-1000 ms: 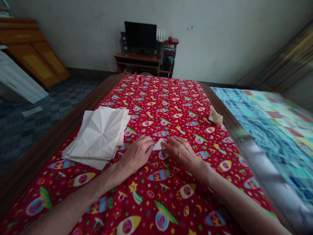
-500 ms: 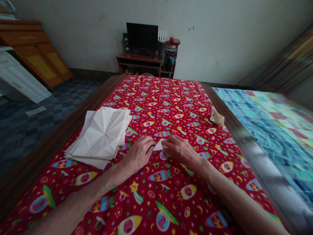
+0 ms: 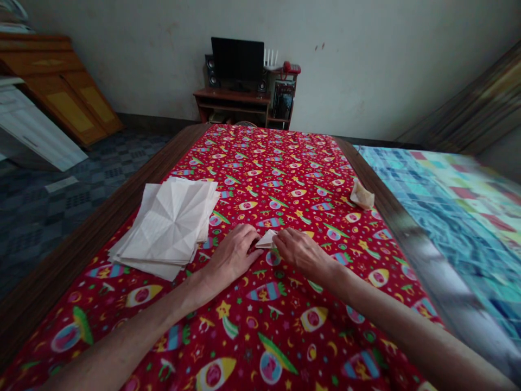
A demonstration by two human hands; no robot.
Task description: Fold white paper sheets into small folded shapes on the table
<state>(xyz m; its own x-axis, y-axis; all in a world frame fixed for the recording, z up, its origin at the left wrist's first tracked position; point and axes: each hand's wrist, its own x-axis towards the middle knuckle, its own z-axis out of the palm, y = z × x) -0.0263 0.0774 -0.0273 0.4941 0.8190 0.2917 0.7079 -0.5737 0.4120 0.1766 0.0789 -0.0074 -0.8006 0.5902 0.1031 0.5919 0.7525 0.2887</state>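
Between my hands lies a small folded piece of white paper (image 3: 266, 239), low over the red patterned cloth (image 3: 252, 315). My left hand (image 3: 236, 250) is closed on its left end, thumb at the near edge. My right hand (image 3: 301, 248) grips the right end with curled fingers, which hide that part of the paper. Left of my hands rests a stack of creased white paper sheets (image 3: 171, 222), the top one marked with creases fanning out from its middle. Near the cloth's right edge sits a small folded paper piece (image 3: 362, 195), cream in colour.
The cloth covers a bed or table with dark wooden edges (image 3: 401, 228). Beyond its far end stand a desk (image 3: 232, 96) with a monitor (image 3: 237, 58) and a red telephone (image 3: 291, 68). A blue patterned bed surface (image 3: 423, 206) adjoins on the right, a wooden cabinet (image 3: 73, 103) at far left.
My right hand has shifted slightly and its fingers have curled more around the paper's right end. My left thumb now stretches along the near edge. The stack has stayed put.
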